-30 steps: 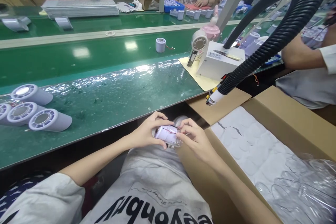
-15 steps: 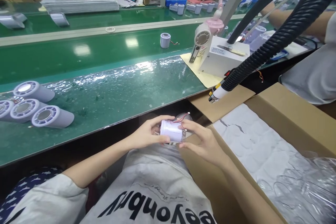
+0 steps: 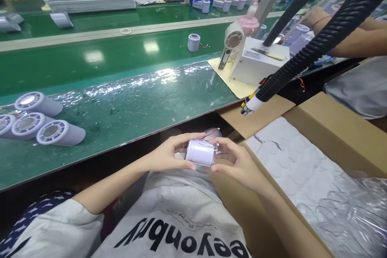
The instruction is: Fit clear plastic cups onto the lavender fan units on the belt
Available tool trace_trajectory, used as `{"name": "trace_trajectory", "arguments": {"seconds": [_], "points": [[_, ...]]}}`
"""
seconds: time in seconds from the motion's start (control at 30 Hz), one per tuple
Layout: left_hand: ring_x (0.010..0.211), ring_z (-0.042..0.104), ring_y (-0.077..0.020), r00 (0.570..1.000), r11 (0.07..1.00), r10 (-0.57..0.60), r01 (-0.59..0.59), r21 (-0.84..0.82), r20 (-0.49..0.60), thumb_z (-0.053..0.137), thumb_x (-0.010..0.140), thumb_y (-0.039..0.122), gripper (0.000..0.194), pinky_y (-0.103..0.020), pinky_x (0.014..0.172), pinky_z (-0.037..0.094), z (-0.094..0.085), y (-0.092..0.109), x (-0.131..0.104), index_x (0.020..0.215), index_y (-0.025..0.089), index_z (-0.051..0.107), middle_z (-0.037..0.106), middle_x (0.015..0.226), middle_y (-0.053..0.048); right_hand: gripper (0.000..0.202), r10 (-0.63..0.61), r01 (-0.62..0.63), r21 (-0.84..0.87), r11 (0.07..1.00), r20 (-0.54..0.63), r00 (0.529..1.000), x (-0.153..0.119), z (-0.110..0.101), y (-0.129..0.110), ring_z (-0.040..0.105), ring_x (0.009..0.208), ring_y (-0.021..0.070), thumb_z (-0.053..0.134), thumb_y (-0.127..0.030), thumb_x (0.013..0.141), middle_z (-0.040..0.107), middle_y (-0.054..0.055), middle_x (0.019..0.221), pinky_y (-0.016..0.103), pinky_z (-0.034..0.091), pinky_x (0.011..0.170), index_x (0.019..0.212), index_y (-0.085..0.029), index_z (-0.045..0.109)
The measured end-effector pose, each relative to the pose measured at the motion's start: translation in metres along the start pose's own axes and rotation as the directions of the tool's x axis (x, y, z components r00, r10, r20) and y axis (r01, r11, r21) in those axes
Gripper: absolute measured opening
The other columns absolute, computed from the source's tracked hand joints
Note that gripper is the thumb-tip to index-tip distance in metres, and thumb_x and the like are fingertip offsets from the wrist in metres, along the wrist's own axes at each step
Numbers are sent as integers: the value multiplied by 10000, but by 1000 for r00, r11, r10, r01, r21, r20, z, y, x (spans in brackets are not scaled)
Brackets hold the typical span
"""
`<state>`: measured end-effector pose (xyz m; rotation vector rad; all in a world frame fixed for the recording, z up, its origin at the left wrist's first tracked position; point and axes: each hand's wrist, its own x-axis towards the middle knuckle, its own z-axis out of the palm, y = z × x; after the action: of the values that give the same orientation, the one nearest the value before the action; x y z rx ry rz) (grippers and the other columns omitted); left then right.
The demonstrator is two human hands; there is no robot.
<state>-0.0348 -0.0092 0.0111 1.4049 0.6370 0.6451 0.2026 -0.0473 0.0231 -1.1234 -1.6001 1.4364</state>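
Note:
Between my two hands, just past the bench's front edge, lies a pale lilac cylindrical housing (image 3: pixel 200 152) on its side. Red and white wires with a small connector come off its top right. My left hand (image 3: pixel 169 154) closes round the left end, thumb along the lower side. At the right end, my right hand (image 3: pixel 234 162) grips with thumb and fingers, where a clear plastic part shows. The undersides and some fingertips are hidden. On the bench to the left lie several similar lilac cylinders (image 3: pixel 62 132).
A black corrugated hose (image 3: pixel 314 36) with a white nozzle hangs at right. Below it an open cardboard box (image 3: pixel 341 129) holds clear plastic pieces (image 3: pixel 353 205). A white machine (image 3: pixel 260 62) stands on the bench. One wired cylinder (image 3: pixel 194 43) sits on the green belt (image 3: pixel 121 56). Co-workers sit beyond.
The housing has turned slightly and shifted a little right in my hands. My right-hand fingers have moved round its right end. On the belt, the wired cylinder has moved slightly right.

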Motion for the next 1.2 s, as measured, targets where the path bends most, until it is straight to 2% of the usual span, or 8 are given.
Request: {"name": "trace_trajectory", "arguments": {"seconds": [0.13, 0.23, 0.3, 0.43, 0.6, 0.87, 1.07, 1.2], "points": [[1218, 579, -275, 989, 964, -145, 134, -231, -32, 848, 623, 175, 828, -400, 1006, 486, 0, -11, 17, 1367, 213, 488, 590, 1336, -137, 490, -3, 13, 132, 991, -80, 997, 3, 0, 21, 600, 1114, 242, 781, -268, 774, 569, 73, 1271, 393, 553, 916, 1201, -277, 541], [1240, 559, -303, 976, 940, -200, 168, -297, -81, 874, 577, 218, 810, -425, 1033, 454, 3, -22, 53, 1308, 142, 531, 606, 1309, -169, 715, -22, 96, 295, 951, -244, 969, 9, -5, 52, 605, 1113, 244, 798, -300, 747, 565, 87, 1271, 414, 539, 917, 1328, -315, 382], [1253, 549, -303, 975, 945, -211, 185, -271, -72, 876, 571, 248, 784, -441, 1068, 415, 6, -26, 83, 1273, 124, 552, 610, 1306, -172, 763, -33, 162, 328, 931, -365, 930, 13, -14, 72, 586, 1152, 255, 807, -331, 725, 567, 93, 1273, 424, 516, 946, 1341, -311, 358], [1201, 586, -297, 981, 964, -190, 192, -182, 30, 882, 547, 243, 714, -475, 1080, 390, 11, -27, 142, 1185, 115, 590, 647, 1244, -163, 575, -49, 221, 280, 934, -512, 858, 19, -35, 97, 545, 1211, 277, 790, -380, 725, 531, 124, 1339, 444, 456, 1018, 1199, -249, 491], [1110, 627, -261, 977, 980, -180, 189, -68, 117, 880, 549, 223, 628, -466, 1040, 421, 9, -21, 175, 1104, 138, 599, 673, 1154, -124, 521, -86, 273, 246, 930, -577, 812, 24, -49, 103, 582, 1161, 269, 774, -387, 741, 568, 115, 1294, 453, 456, 1018, 1159, -246, 497], [1006, 633, -195, 980, 989, -149, 150, -3, 129, 818, 663, 239, 547, -362, 868, 524, 4, -6, 128, 1100, 188, 494, 595, 1183, -98, 440, -157, 294, 249, 923, -452, 878, 11, -44, 85, 526, 1213, 256, 780, -285, 755, 561, 71, 1286, 403, 508, 962, 1144, -263, 576], [1157, 552, -219, 979, 960, 165, -188, 207, 123, 751, 745, 206, 513, -366, 959, 502, 11, 10, 79, 1184, 225, 487, 501, 1263, -106, 439, -200, 259, 143, 955, -331, 922, -14, -35, 50, 567, 1149, 248, 724, -221, 809, 557, 64, 1273, 381, 540, 905, 1209, -305, 564], [1121, 541, -228, 907, 796, 384, -421, 435, 174, 745, 739, 202, 537, -374, 928, 509, 12, 16, 64, 1218, 233, 505, 519, 1187, -107, 459, -250, 278, 50, 959, -310, 917, -24, -30, 34, 553, 1177, 253, 715, -179, 804, 556, 60, 1286, 371, 539, 917, 1214, -321, 566]]}}
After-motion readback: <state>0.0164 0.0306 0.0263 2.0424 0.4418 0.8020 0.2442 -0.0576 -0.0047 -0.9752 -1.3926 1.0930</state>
